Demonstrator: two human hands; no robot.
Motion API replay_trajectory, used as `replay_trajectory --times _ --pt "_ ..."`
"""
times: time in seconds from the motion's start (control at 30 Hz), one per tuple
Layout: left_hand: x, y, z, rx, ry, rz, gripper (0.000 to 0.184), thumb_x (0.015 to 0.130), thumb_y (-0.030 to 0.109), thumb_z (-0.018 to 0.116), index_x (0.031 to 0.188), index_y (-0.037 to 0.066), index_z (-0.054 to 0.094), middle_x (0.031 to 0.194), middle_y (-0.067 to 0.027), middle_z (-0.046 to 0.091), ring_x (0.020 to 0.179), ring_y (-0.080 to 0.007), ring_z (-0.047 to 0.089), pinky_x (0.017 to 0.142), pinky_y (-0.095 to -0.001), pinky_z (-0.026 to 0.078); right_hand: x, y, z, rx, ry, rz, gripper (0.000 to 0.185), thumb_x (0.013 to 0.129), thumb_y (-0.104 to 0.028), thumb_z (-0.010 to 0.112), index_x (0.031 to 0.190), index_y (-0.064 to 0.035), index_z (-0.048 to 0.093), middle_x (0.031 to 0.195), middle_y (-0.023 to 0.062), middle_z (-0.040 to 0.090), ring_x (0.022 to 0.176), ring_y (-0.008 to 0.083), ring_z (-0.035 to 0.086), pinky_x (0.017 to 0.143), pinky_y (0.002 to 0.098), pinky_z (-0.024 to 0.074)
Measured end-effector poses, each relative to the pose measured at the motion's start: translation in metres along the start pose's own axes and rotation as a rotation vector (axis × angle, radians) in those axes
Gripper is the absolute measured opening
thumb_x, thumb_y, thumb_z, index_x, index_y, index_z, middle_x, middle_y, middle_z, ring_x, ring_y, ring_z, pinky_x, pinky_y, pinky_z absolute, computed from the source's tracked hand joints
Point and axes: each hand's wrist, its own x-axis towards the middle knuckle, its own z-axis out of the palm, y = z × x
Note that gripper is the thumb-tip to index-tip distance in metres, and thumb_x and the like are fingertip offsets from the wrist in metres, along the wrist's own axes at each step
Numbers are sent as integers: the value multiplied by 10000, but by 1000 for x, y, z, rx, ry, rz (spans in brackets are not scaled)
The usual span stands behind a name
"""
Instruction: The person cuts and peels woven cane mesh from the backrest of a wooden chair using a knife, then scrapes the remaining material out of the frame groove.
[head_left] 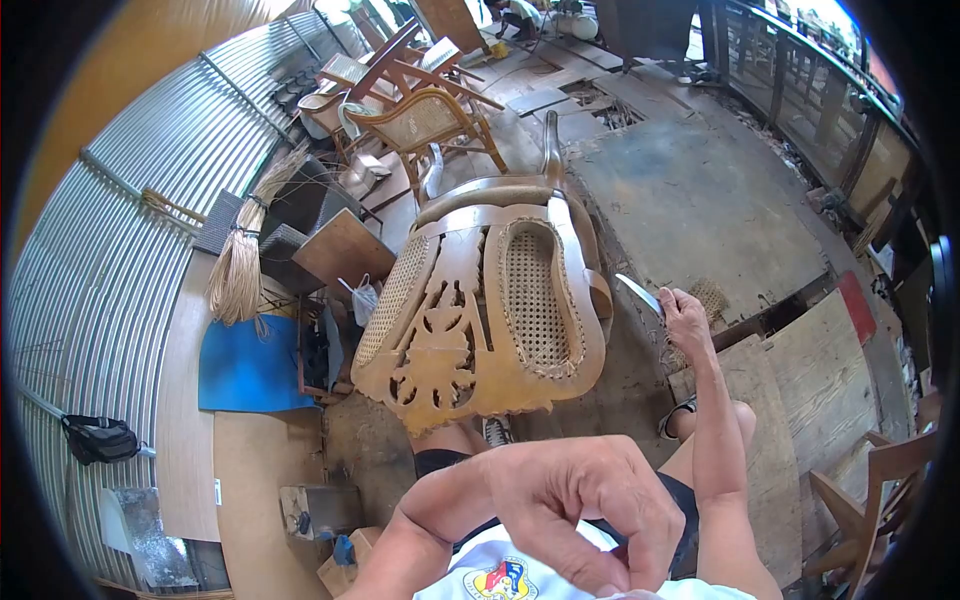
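A carved wooden chair point(455, 310) with woven cane panels lies tipped in front of me, its carved backrest toward me and its legs pointing away. To the right of the chair, my right hand point(683, 322) is closed around a knife point(638, 293), whose blade points up and to the left. My left hand point(590, 505) is close to the camera, above my shirt, with its fingers curled and the thumb pressed toward them. Whatever those fingers hold, if anything, is hidden. Neither hand touches the chair.
Bundled cane strands point(238, 270) hang at the left above a blue sheet point(255, 365). Other chairs point(425, 122) are piled behind. A flat board point(700, 210) lies at the right. Wooden frames point(885, 500) stand at lower right. Another person point(520, 18) crouches far back.
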Motion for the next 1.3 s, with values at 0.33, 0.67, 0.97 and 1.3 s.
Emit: replay_trajectory --times 0.33,0.67,0.97,1.3 --pt "-5 -4 3 -144 35 -167 109 851 25 694 855 -83 685 808 -139 665 671 -195 612 602 -297 438 -1 -1 -5 -20 -20 3 481 1047 -420 512 840 11 567 649 88 469 639 168 432 621 370 405" --pt "-4 -14 10 -242 -23 -185 211 840 112 711 898 -91 695 885 -197 657 742 -250 616 633 -354 430 -12 1 -12 213 -34 91 472 999 -483 604 791 -60 579 686 -62 386 650 78 339 560 281 313" --pt "4 -19 21 -359 154 -151 192 833 115 732 798 -66 681 784 -153 624 666 -213 570 581 -325 386 2 -19 0 72 29 95 515 973 -498 631 788 -19 604 654 7 496 643 120 438 584 326 405" --pt "2 -29 21 -298 271 -160 312 871 226 766 739 -30 648 736 -102 584 623 -190 521 557 -322 364 5 -43 26 92 -43 122 538 970 -519 623 792 -12 612 664 30 534 644 134 463 589 340 410"
